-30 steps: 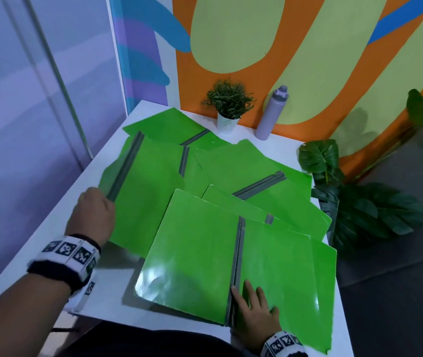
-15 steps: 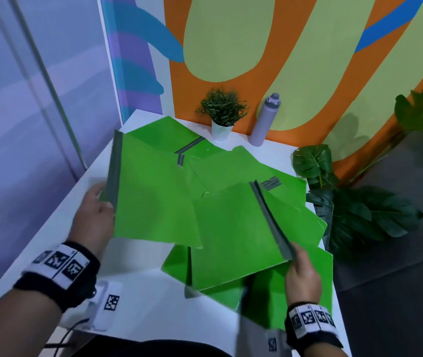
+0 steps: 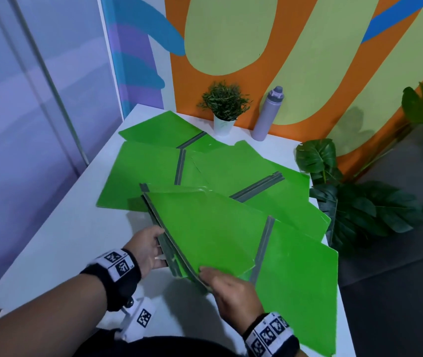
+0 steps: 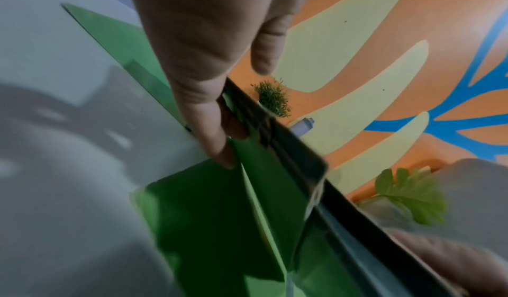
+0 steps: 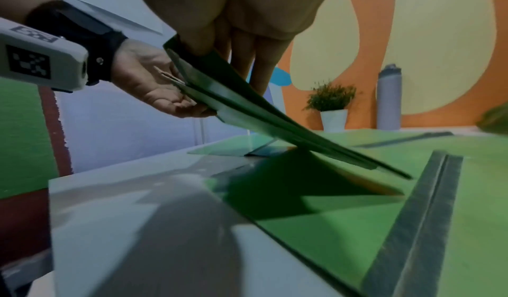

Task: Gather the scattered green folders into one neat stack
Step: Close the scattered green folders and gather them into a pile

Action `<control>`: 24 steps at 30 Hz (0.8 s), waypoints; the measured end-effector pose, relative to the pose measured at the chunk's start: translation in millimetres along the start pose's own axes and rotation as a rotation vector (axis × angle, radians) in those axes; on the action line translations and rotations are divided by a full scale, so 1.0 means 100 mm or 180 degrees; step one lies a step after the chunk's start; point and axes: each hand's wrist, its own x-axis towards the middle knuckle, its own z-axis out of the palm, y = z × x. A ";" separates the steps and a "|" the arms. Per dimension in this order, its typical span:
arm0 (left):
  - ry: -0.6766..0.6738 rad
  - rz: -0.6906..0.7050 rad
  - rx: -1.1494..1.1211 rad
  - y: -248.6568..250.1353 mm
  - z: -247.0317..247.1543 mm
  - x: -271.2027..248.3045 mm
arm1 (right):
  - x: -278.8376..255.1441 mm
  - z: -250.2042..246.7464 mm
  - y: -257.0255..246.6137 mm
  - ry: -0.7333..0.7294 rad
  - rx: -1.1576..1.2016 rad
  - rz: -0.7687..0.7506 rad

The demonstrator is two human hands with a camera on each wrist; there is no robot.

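Two closed green folders [image 3: 205, 228] with grey spines are held together, tilted up off the white table [image 3: 63, 240]. My left hand [image 3: 157, 247] grips their spine edge from the left, and the left wrist view shows its thumb [image 4: 214, 140] pressed on the folders [image 4: 274, 182]. My right hand [image 3: 210, 273] pinches their near corner; the right wrist view shows the fingers [image 5: 247, 62] over the folders [image 5: 274, 125]. Several more green folders lie open and overlapping: far left [image 3: 140, 173], back [image 3: 161, 130], middle [image 3: 243, 173], near right [image 3: 303, 284].
A small potted plant [image 3: 224, 109] and a purple bottle [image 3: 268, 114] stand at the table's back edge by the painted wall. A big leafy plant [image 3: 359, 207] sits on the floor off the right edge. Bare tabletop shows at the near left.
A second ago each hand rested on a separate open folder. Each then lifted a closed folder, and now both folders are brought together in front of me, held by both hands.
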 end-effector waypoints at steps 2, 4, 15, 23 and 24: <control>0.0194 -0.0069 0.0444 -0.03 0.00 0.10 | -0.05 0.07 0.04 -0.0200 0.0060 -0.0078; 0.0498 0.0089 0.0943 -0.07 0.00 0.19 | -0.10 0.10 0.08 -0.0453 -0.0003 -0.0148; 0.1079 0.0562 0.1422 0.04 -0.25 0.19 | -0.70 0.08 0.74 -0.1905 -0.0499 0.2347; 0.1281 0.0622 0.1881 0.03 -0.32 0.25 | -0.76 -0.31 1.23 -0.0756 -0.0865 0.3723; 0.1259 0.0670 0.1868 0.02 -0.31 0.26 | -0.77 -0.30 1.23 -0.0467 -0.0708 0.4142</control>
